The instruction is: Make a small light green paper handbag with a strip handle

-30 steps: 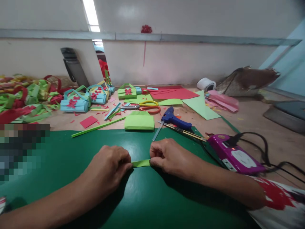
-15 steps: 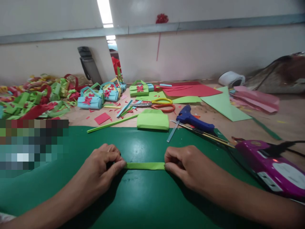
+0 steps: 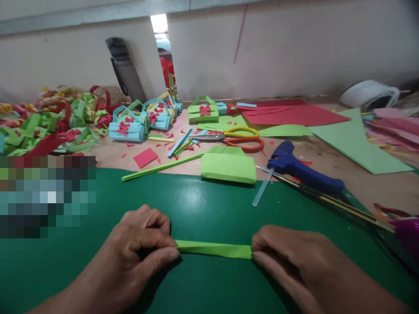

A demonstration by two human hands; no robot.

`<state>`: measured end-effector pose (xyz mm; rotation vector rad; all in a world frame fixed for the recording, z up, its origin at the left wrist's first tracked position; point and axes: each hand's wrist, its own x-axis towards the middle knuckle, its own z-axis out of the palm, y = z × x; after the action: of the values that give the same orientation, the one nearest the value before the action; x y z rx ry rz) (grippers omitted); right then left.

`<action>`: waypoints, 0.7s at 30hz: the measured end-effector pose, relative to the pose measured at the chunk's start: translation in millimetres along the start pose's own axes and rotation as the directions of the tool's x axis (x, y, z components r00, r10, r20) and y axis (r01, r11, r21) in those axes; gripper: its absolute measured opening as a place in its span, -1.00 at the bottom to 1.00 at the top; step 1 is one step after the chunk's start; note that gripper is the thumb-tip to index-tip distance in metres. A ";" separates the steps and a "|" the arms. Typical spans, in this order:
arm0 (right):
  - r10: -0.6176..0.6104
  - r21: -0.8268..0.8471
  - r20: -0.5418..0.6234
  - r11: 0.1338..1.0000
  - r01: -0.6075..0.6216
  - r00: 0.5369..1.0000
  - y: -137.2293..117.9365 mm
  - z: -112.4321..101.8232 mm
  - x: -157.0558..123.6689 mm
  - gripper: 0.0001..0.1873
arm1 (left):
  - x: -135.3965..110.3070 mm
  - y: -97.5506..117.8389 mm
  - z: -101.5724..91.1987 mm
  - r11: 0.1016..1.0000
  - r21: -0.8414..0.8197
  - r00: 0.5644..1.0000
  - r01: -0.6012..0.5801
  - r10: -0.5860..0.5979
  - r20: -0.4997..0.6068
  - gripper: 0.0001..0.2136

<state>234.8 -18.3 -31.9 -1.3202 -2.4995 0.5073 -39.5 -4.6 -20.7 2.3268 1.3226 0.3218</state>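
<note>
We hold a narrow green strip [image 3: 214,249] between our two hands, over the green mat [image 3: 209,288]. Our left hand [image 3: 126,248] has one end in a tight finger-and-thumb grip; our right hand [image 3: 304,257] pinches the other. Beyond it, a folded green piece [image 3: 228,168] sits near the blue glue gun [image 3: 304,173].

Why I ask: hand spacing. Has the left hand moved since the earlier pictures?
Yes, leftward: the left hand first reached in front of the plain green packet; now it stops left of it.
</note>
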 end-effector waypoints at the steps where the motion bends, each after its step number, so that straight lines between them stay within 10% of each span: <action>1: -0.016 -0.001 -0.010 1.000 0.016 1.000 1.1 0.6 0.0 -0.76 | -1.2 -1.1 0.0 1.000 -0.004 1.000 0.002 -0.002 0.007 -0.74; 12: -0.124 -0.041 -0.024 0.992 0.123 0.992 7.6 3.6 1.7 -0.78 | -8.7 1.9 7.9 0.986 -0.136 0.993 0.096 -0.104 -0.049 -0.72; 21: 0.001 0.014 0.032 1.000 -0.002 0.999 -5.4 -2.8 -3.0 -0.86 | 0.7 2.9 13.1 0.997 -0.033 0.992 -0.072 0.068 -0.110 -0.77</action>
<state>233.6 -23.1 -27.3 -1.3189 -2.5161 0.5490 -31.6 -8.7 -30.8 2.3577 1.2757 0.4973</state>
